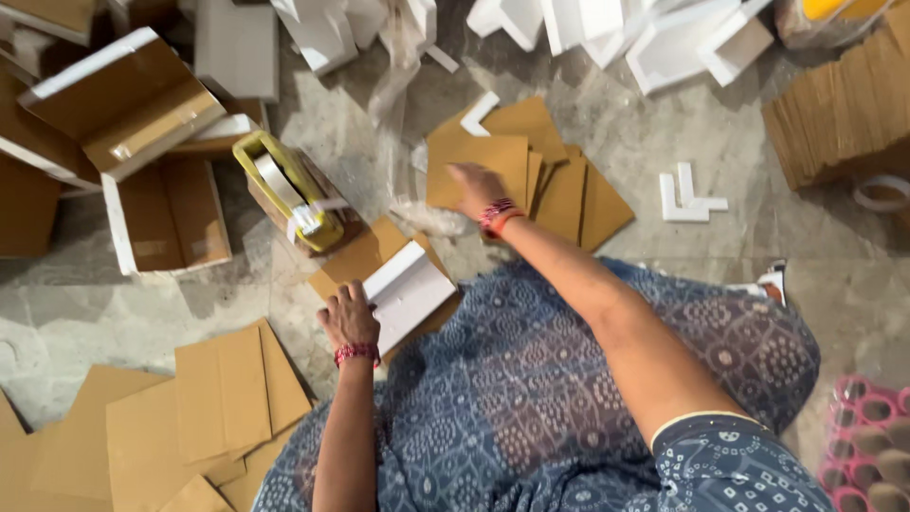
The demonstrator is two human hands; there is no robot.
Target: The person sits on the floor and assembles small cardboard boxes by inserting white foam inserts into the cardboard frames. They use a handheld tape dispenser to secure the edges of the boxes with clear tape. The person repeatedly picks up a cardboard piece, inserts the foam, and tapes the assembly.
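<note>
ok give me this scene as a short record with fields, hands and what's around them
left hand: resting on a white foam block lying on a cardboard sheet
right hand: reaching out, on a stack of flat cardboard sheets
tape dispenser: yellow, lying on the floor beyond the left hand
foam corner pieces: white, on the floor to the right
floor: grey stone, strewn with cardboard

The left hand [349, 316] lies palm down close to the body, fingers spread and pressing flat. The right arm stretches far forward, its right hand [477, 188] palm down, fingers extended.
</note>
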